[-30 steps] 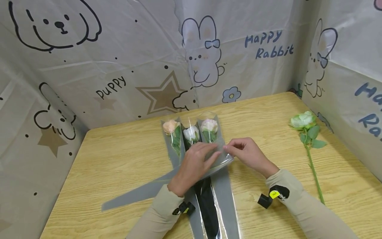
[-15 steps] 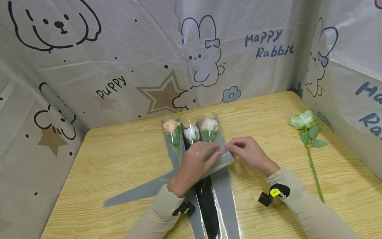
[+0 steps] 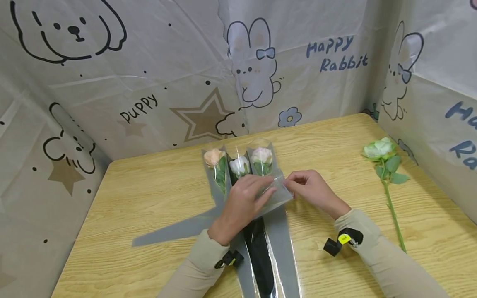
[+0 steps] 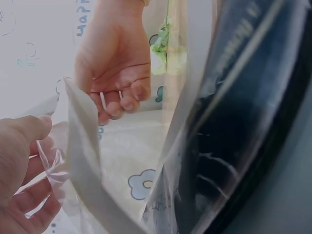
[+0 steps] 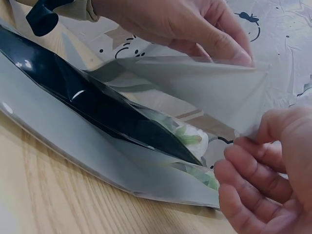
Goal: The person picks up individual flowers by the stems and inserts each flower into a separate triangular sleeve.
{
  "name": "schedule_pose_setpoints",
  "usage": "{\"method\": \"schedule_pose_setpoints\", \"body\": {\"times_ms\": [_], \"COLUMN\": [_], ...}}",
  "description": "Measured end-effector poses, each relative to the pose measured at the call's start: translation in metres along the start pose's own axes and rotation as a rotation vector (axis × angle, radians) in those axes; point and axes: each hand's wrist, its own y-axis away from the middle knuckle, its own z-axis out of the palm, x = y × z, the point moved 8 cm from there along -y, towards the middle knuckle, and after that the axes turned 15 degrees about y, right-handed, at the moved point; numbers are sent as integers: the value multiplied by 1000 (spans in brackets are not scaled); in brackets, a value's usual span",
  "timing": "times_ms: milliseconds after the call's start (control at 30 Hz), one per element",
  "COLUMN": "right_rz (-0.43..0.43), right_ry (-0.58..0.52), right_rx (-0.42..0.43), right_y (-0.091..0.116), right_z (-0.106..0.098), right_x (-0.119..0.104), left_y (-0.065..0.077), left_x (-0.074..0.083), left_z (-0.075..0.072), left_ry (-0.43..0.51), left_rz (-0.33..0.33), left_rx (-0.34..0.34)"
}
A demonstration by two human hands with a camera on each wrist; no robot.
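My left hand (image 3: 242, 203) and right hand (image 3: 316, 192) hold the wide mouth of a grey, clear-fronted flower sleeve (image 3: 279, 198) above the wrapped flowers. The right thumb and forefinger pinch its corner (image 5: 251, 134). At the mouth's other side, the left thumb and fingers (image 5: 234, 53) hold the film edge. The sleeve's narrow tail (image 3: 167, 234) points left. Beneath lie three sleeved roses: a peach one (image 3: 214, 157) in grey, a white one (image 3: 239, 166) in black, and a pale pink one (image 3: 261, 156) in grey. Their lower stems are hidden.
A pale green rose (image 3: 379, 150) with a long stem lies unwrapped at the right of the wooden table (image 3: 149, 186). Cartoon-printed sheets (image 3: 167, 62) stand around the back and sides. The wrapped roses' sleeves run toward the near edge.
The right hand has drawn slightly right with the sleeve's corner. The sleeve's tail has swung a little away from me and to the right. The left hand stays nearly in place.
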Motion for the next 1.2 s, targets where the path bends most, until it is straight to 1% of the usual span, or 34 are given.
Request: {"method": "schedule_pose_setpoints", "body": {"times_ms": [200,500,633,733,800,867,967,1033,1100,1200], "right_rz": [16,15,6,7,14,29,63,93,119,174], "right_ry": [22,31,36,58,95,158,271,321,331,328], "right_rx": [19,15,20,42,76,124,207,251,289,340], "right_y": [-1,-2,-2,-3,-3,-2,1,4,7,12], "right_z": [-2,-5,-9,-16,-25,-37,-59,-74,-90,-110], "right_x": [3,1,1,2,4,6,8,12,15,27], "left_y": [0,0,0,0,0,0,0,0,0,2], "left_x": [0,-2,-4,-4,-4,-5,-6,-6,-7,-8], "left_z": [-2,-3,-4,-6,-6,-7,-7,-8,-8,-6], "left_ry": [-7,-4,6,9,6,7,11,13,14,16], "left_rz": [-13,-8,-7,-1,-3,-11,-23,-24,-21,-23], "left_rx": [-4,7,23,34,37,38,33,31,32,32]}}
